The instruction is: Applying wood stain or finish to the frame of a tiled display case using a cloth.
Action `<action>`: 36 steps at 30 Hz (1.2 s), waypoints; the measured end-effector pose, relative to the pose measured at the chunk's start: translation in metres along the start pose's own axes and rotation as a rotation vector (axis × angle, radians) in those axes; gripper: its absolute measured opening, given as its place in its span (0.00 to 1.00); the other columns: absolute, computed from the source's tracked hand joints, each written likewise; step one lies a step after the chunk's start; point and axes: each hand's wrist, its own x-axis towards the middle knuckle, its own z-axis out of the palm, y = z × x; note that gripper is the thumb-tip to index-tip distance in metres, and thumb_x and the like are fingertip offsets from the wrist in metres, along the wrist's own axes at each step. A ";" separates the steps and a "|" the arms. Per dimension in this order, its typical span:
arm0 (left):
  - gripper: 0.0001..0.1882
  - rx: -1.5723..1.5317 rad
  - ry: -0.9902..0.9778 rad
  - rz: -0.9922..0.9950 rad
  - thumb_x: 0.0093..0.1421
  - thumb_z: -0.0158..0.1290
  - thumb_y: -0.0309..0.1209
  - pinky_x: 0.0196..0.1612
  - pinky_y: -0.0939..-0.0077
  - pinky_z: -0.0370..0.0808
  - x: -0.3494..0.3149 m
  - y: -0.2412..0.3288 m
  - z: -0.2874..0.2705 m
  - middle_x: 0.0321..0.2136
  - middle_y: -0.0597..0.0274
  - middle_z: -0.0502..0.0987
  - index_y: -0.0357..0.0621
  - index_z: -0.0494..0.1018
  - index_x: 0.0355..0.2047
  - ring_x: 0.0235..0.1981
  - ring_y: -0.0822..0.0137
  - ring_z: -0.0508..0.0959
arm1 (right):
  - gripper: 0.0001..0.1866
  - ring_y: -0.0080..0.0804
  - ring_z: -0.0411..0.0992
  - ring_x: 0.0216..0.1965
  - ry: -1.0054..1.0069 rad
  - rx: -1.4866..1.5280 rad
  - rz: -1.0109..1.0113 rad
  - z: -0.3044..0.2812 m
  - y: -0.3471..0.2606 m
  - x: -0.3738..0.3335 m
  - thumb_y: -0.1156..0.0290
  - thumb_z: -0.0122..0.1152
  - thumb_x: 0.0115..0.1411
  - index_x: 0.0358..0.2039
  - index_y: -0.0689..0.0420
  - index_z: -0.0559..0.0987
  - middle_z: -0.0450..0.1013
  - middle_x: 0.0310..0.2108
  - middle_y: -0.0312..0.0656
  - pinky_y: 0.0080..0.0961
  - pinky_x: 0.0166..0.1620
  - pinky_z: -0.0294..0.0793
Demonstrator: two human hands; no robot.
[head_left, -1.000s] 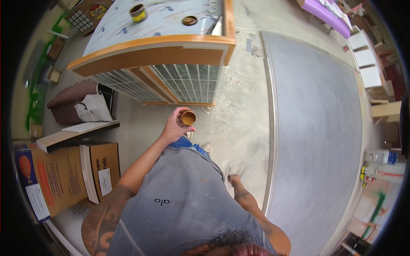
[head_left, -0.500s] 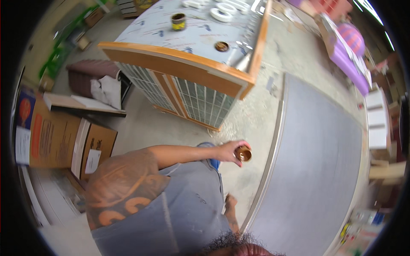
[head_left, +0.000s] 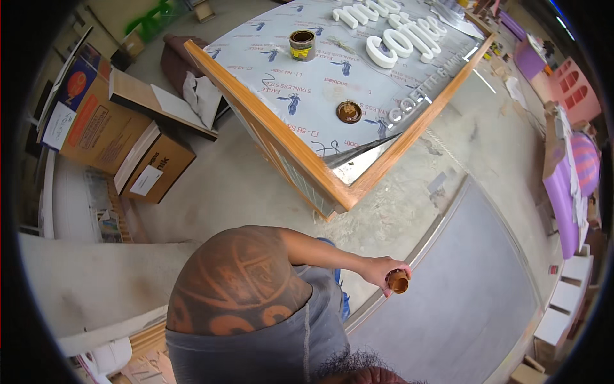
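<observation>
My left hand (head_left: pixel 382 272) is closed around a small cup (head_left: pixel 398 281) stained brown, its open mouth turned up toward me. The arm reaches out to the right, so the cup hangs over the near-left edge of a large grey panel (head_left: pixel 457 275). My right hand does not show. Ahead stands a wood-framed cabinet (head_left: pixel 281 131), its top covered with printed protective film. On it are an open tin (head_left: pixel 302 46) with dark brown contents and a yellow label, and a round brown-smeared lid (head_left: pixel 349 112).
White cut-out letters (head_left: pixel 384 51) and clear ones lie on the cabinet top. Cardboard boxes (head_left: pixel 96 137) stand at the left, beside a dark-edged board (head_left: pixel 163 105). Purple pieces (head_left: pixel 563 205) and white shelving (head_left: pixel 564 297) line the right side.
The view has turned, and the cabinet appears larger and farther right. My left hand with the cup is now in front of the grey panel's edge. My right hand has left the view.
</observation>
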 end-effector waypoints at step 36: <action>0.38 0.028 0.801 -0.065 0.44 0.74 0.28 0.47 0.72 0.77 0.396 0.025 -0.172 0.45 0.59 0.78 0.47 0.68 0.55 0.41 0.69 0.80 | 0.12 0.25 0.69 0.21 -0.065 0.005 0.254 -0.395 -0.481 0.486 0.58 0.61 0.65 0.32 0.52 0.76 0.71 0.23 0.33 0.22 0.20 0.65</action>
